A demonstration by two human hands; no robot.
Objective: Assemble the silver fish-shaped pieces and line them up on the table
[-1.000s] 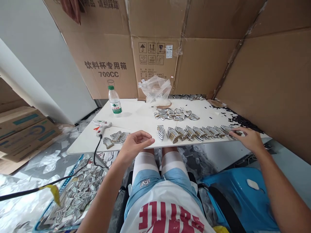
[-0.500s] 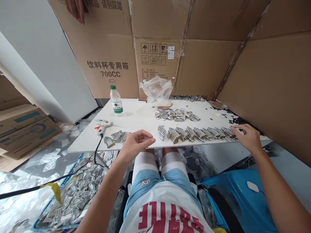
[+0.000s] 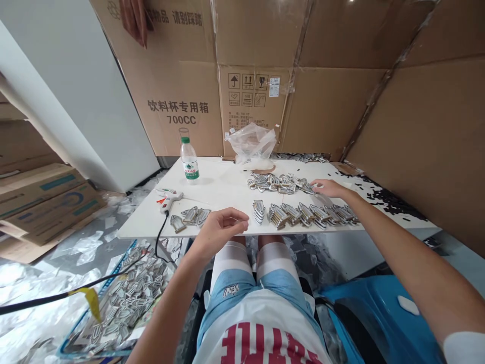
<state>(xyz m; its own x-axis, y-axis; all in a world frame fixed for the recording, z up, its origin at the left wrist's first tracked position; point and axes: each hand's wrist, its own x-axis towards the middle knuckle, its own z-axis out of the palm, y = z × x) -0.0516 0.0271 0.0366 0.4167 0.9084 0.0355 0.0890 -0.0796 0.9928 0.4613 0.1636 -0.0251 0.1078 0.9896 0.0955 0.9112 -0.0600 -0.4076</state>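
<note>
Over the white tabletop (image 3: 223, 189), the right hand (image 3: 329, 188) reaches to the right end of a loose pile of silver pointed pieces (image 3: 275, 183), its fingertips against the outermost ones; whether they pinch one cannot be told. The left hand (image 3: 224, 223) hovers by the front edge, fingers loosely curled and thumb apart, with nothing visible in its grasp. Just to its right stands a short overlapping stack (image 3: 258, 211) of like pieces, and from there a row of overlapped pieces (image 3: 310, 215) runs along the front edge toward the right, its end partly behind the right forearm. A small cluster of pieces (image 3: 191, 216) lies left of the left hand, beside a white glue gun (image 3: 169, 202) near the left edge. A green-capped bottle (image 3: 189, 164) and a clear plastic bag (image 3: 253, 144) stand toward the back edge, while black bits (image 3: 396, 202) are strewn near the right edge.
</note>
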